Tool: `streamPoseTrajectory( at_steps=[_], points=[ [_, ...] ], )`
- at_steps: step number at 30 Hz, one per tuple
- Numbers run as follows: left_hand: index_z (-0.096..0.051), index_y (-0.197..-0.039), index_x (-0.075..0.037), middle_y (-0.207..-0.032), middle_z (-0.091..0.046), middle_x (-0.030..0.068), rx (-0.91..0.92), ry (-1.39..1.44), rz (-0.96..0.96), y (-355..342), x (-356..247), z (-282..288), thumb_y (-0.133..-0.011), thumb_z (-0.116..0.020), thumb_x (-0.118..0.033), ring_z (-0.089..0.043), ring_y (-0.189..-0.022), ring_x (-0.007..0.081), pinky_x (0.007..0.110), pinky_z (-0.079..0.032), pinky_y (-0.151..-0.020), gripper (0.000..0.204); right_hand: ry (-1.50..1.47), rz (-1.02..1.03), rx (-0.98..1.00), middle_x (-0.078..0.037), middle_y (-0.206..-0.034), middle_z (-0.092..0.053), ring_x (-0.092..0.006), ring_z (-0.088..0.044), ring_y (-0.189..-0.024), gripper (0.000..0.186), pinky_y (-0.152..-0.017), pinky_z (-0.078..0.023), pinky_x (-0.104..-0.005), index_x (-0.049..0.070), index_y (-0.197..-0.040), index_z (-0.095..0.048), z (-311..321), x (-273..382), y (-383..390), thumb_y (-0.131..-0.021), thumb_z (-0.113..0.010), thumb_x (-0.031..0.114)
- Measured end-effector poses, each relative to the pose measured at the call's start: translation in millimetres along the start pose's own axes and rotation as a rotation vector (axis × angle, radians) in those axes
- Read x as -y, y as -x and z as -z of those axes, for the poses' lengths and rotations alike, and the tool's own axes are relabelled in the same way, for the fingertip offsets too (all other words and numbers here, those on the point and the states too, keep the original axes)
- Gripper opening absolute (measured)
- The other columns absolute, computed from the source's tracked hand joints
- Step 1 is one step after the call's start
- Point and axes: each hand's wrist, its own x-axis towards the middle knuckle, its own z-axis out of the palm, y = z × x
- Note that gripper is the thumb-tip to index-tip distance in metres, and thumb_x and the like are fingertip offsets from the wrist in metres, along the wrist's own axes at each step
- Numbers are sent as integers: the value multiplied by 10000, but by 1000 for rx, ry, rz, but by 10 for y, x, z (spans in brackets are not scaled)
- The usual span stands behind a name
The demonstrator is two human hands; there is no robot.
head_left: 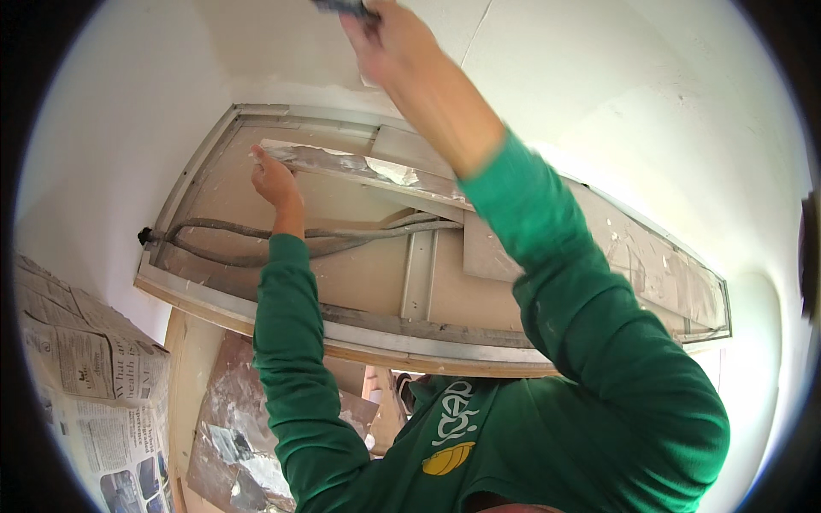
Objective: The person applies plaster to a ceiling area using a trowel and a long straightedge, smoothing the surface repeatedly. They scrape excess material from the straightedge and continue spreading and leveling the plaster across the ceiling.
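While the smeared long board [329, 160] is gripped at its left end by the left hand [275, 183], it is best kept level so that the white plaster [392, 172] is not spilled; the dark tool [344, 7], clenched in the right hand [392, 41], is best guided with light, even pressure; the board is pressed against the left fingers and extended rightward from them, below the raised tool.

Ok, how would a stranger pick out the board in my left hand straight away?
Find the long, metal-edged frame across the middle of the view. Toward its upper left, your left hand grips one end of a narrow board. Unlike the curving grey cables below, it's straight and flat, with patchy white smears on it.
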Motion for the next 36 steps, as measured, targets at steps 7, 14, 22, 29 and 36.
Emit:
streamPoseTrajectory(
  at_steps=[7, 14, 22, 29, 36],
  points=[
    [-612, -1137, 73, -1009, -666, 212, -95, -662, -443, -656, 734, -53, -955, -512, -473, -672, -867, 301, 374, -547, -744, 584, 351, -257, -246, -86, -1136, -619, -188, -596, -1066, 297, -994, -456, -334, -35, -1182, -535, 1321, 934, 2864, -934, -553, 128],
    [-599, -1142, 76, -1021, -651, 206, 222, -347, -502, -742, 754, -113, -957, -508, -477, -659, -876, 294, 373, -539, -758, 590, 715, 162, -798, -50, -845, -666, -136, -602, -770, 170, -710, -477, -297, 10, -961, -673, 2261, 1381, 4353, -906, -592, 148],
    [-585, -1147, 79, -1035, -633, 200, 538, -220, -294, 874, 834, 75, -960, -504, -481, -643, -886, 286, 373, -529, -775, 596, 1021, 261, -827, 15, -761, -591, -63, -528, -708, 198, -654, -447, -257, -20, -900, -631, 2506, 1245, 4735, -934, -598, 173],
    [-572, -1152, 82, -1047, -618, 194, 904, -426, 4, 2208, 1336, 533, -962, -501, -484, -629, -894, 279, 372, -521, -790, 602, 1089, 315, -767, -67, -776, -604, -109, -524, -742, 233, -691, -450, -301, -41, -932, -606, 2455, 1272, 4812, -939, -564, 188],
    [-560, -1156, 85, -1059, -602, 188, 1061, -545, 148, 2792, 1554, 562, -964, -497, -488, -616, -903, 272, 372, -512, -804, 608, 1058, 366, -691, -86, -754, -568, -119, -486, -715, 169, -679, -435, -303, -23, -882, -590, 2522, 1279, 4814, -921, -579, 141]
  ],
)
